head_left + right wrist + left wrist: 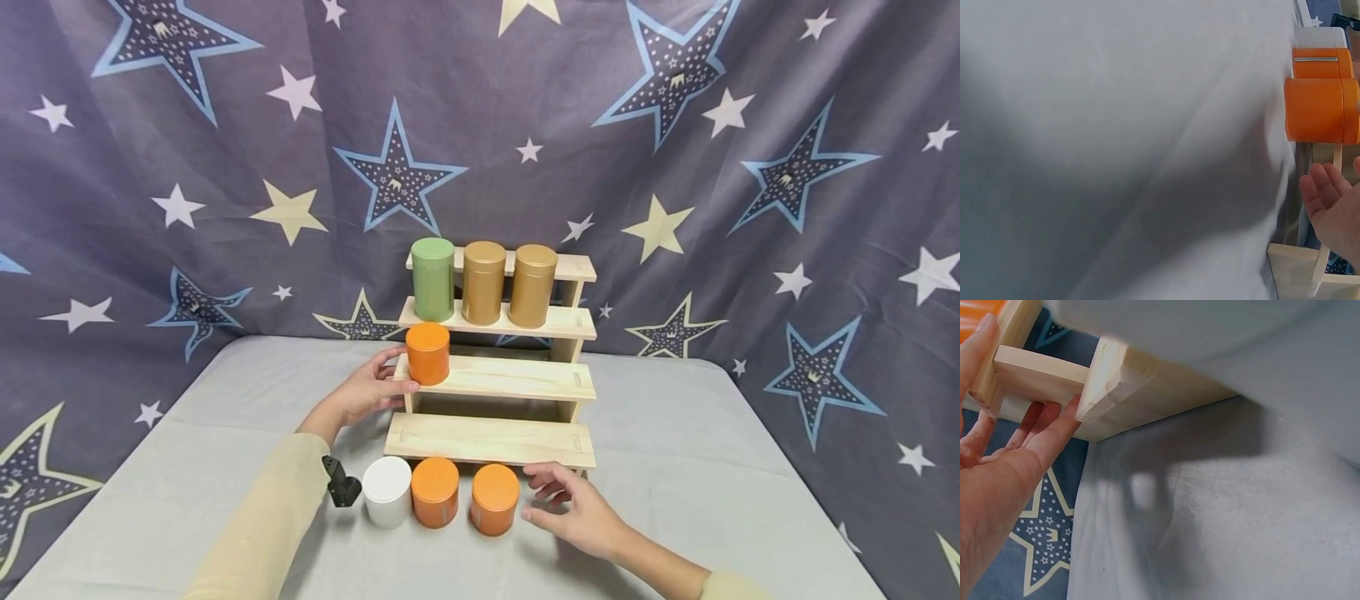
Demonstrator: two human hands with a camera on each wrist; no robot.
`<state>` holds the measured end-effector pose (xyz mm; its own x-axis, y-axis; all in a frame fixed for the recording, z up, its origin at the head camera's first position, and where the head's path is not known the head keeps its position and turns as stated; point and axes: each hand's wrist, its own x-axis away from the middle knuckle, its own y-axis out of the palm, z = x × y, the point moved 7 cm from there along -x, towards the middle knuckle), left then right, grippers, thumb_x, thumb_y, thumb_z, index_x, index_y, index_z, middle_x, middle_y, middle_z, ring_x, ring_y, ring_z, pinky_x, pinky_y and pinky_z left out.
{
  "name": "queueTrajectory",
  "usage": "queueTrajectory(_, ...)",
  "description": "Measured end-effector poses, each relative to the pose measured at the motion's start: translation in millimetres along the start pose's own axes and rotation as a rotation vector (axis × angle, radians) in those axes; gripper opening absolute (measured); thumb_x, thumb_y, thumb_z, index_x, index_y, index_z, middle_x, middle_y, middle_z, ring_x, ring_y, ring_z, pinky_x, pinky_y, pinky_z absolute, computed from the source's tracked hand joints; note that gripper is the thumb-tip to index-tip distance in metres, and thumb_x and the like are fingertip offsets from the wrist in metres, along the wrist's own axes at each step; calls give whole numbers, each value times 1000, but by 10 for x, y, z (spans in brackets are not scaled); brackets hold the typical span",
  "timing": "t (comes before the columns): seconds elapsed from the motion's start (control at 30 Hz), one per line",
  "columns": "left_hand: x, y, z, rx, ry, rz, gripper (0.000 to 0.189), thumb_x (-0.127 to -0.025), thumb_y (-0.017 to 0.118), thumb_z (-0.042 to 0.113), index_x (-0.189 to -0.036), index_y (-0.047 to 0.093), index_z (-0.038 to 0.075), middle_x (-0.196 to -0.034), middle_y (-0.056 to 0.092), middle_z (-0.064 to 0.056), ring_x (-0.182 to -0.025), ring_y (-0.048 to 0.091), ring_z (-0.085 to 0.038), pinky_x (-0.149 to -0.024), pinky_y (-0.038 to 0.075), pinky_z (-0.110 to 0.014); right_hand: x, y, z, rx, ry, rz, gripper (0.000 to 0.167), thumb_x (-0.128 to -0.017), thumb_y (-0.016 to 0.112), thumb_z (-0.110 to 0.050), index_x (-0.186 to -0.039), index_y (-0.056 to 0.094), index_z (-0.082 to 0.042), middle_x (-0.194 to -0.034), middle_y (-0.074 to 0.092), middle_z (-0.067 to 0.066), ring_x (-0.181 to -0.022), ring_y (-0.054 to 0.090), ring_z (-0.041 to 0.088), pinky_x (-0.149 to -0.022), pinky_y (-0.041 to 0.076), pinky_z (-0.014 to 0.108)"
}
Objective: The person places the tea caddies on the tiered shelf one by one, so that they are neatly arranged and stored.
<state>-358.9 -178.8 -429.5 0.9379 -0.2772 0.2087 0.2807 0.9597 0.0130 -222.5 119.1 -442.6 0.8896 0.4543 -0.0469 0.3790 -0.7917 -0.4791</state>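
My left hand [369, 388] holds the left end of a light wooden step shelf [487, 377], its thumb at the front of a middle tier. In the left wrist view, its fingers [1054, 434] reach under that tier beside the wooden side piece. An orange tin [427, 357] stands on this tier, close to the thumb. Low on the right, my right hand [573, 512] hovers with loosely bent fingers and nothing in them. Just left of it stands a second orange tin [495, 500], apart from the fingers. Another orange tin [435, 493] and a white tin [387, 493] stand further left.
A tall green tin [432, 282] and two tall gold tins, one at the right [533, 287], stand on an upper tier. The grey cloth [712, 467] covers the table. A star-patterned curtain [480, 125] hangs behind. A black device [342, 483] sits at the left wrist.
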Motion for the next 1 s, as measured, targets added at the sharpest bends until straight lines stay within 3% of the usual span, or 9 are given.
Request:
queueTrajectory(0.5,-10,0,-14,-1,5,-2,87,-82,69,6,-149,16,20,-146,23,-25,-120,47,-34,-101,44,-51,-44,109,5,-18,-36,5,56,-81,73,-23,-129,47,-12,-110,57,10,-98,59,29,-78,52,29)
queueTrajectory(0.73,-14,-5,-11,-4,9,2,86,-83,69,7,-149,16,20,-146,23,-25,-121,46,-35,-101,44,-52,-119,208,71,-30,-24,-1,62,-78,76,-32,-131,46,-22,-111,59,2,-98,59,14,-81,50,27)
queueTrajectory(1.0,-20,-5,-23,2,11,1,86,-83,69,6,-149,16,20,-145,24,-25,-120,47,-35,-101,44,-52,-164,285,39,-34,-54,1,69,-75,77,-34,-134,42,-26,-116,58,-2,-102,56,12,-88,50,27)
